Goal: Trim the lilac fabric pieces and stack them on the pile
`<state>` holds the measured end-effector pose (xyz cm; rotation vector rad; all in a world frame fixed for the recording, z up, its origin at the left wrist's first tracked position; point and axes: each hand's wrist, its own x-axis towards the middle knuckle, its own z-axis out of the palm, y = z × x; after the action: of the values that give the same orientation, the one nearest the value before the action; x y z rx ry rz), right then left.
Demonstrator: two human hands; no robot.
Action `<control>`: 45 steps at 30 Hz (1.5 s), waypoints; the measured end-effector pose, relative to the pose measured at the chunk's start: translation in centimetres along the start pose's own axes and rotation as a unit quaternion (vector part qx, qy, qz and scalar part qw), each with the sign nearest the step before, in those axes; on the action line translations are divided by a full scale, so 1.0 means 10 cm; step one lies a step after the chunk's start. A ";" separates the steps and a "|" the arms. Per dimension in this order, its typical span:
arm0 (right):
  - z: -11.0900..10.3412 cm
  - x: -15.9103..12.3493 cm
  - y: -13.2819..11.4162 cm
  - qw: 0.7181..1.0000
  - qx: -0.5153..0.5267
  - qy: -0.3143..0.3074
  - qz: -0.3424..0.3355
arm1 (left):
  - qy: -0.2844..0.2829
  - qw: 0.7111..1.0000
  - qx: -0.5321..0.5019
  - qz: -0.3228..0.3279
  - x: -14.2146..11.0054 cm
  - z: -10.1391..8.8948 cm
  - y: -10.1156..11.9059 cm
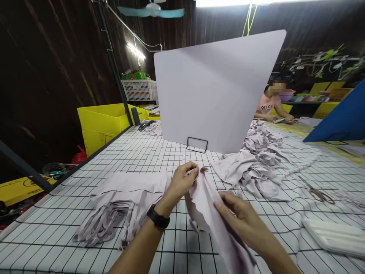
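Observation:
A pale lilac piece of fabric (209, 205) hangs between my two hands above the grid-patterned table. My left hand (182, 180), with a black band on its wrist, pinches the fabric's upper corner. Further down its right edge, my right hand (238, 213) grips the cloth between thumb and fingers. Left of my hands lies a stack of similar fabric pieces (131, 182), with strips fanned out toward the near side. Beyond my right hand is a crumpled heap of the same cloth (256, 171).
A white board (208, 91) stands in a black wire holder (196, 144) ahead. Scissors (321, 195) and a white flat object (336, 236) lie at right. Yellow bins (99, 121) flank the table's left edge. Another person (270, 104) sits at far right, near a blue board (342, 114).

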<state>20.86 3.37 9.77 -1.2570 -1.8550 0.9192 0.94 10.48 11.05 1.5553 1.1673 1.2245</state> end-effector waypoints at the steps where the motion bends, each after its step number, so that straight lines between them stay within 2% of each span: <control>1: 0.04 0.00 0.13 1.000 -0.026 -0.004 0.012 | 0.009 0.998 0.060 -0.006 -0.03 0.01 -0.13; 3: 0.08 -0.01 0.44 0.996 -0.078 0.013 0.041 | 0.033 0.985 0.168 -0.006 -0.18 0.02 -0.36; 5: 0.05 -0.01 0.76 0.988 -0.131 0.050 0.058 | 0.034 0.971 0.235 0.009 -0.44 0.03 -0.51; 6: 0.03 0.00 0.90 0.982 -0.165 0.068 0.058 | 0.014 0.967 0.253 0.019 -0.59 0.04 -0.54; 8: -0.02 0.06 1.15 0.964 -0.249 0.079 0.043 | -0.064 0.961 0.267 0.040 -0.89 0.07 -0.56; 10: -0.08 0.18 1.33 0.946 -0.318 0.060 0.028 | -0.151 0.950 0.269 0.049 -1.13 0.13 -0.54; 12: -0.16 0.36 1.44 0.935 -0.350 0.042 0.023 | -0.200 0.940 0.272 0.034 -1.27 0.18 -0.53; 14: -0.31 0.57 1.50 0.931 -0.360 0.052 0.029 | -0.198 0.939 0.281 0.010 -1.33 0.23 -0.54; 16: -0.49 0.77 1.52 0.924 -0.373 0.071 0.042 | -0.173 0.942 0.288 -0.015 -1.34 0.27 -0.54; 19: -0.70 0.94 1.49 0.918 -0.381 0.093 0.062 | -0.141 0.946 0.286 -0.062 -1.33 0.31 -0.53; 22: -0.68 0.92 1.43 0.931 -0.358 0.052 0.040 | -0.131 0.949 0.273 -0.085 -1.32 0.33 -0.54; 25: -0.55 0.83 1.38 0.945 -0.327 -0.027 0.008 | -0.126 0.951 0.274 -0.076 -1.32 0.35 -0.57; 27: -0.54 0.81 1.39 0.945 -0.326 -0.038 0.008 | -0.128 0.950 0.278 -0.062 -1.33 0.35 -0.59; 32: -0.70 0.93 1.32 0.921 -0.377 0.081 0.060 | -0.123 0.962 0.242 0.017 -1.41 0.35 -0.60; 33: -0.67 0.96 1.26 0.920 -0.378 0.089 0.056 | -0.125 0.964 0.232 0.029 -1.43 0.36 -0.61; 35: -0.50 1.00 1.08 0.930 -0.361 0.060 0.019 | -0.131 0.966 0.218 0.043 -1.46 0.39 -0.62; 37: -0.17 1.03 0.86 0.944 -0.325 -0.018 -0.045 | -0.143 0.964 0.218 0.048 -1.50 0.43 -0.63; 39: 0.20 1.08 0.67 0.947 -0.288 -0.102 -0.097 | -0.160 0.958 0.232 0.054 -1.53 0.47 -0.65; 41: 0.49 1.15 0.54 0.945 -0.271 -0.144 -0.112 | -0.173 0.950 0.251 0.061 -1.56 0.48 -0.68; 43: 0.62 1.24 0.49 0.948 -0.269 -0.141 -0.100 | -0.182 0.943 0.269 0.074 -1.60 0.45 -0.73; 45: 0.56 1.31 0.48 0.954 -0.270 -0.102 -0.075 | -0.210 0.932 0.279 0.096 -1.63 0.37 -0.74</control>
<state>14.55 16.13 4.99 -1.3395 -2.4387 0.4818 1.66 -3.83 -0.38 2.2644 1.1439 0.6331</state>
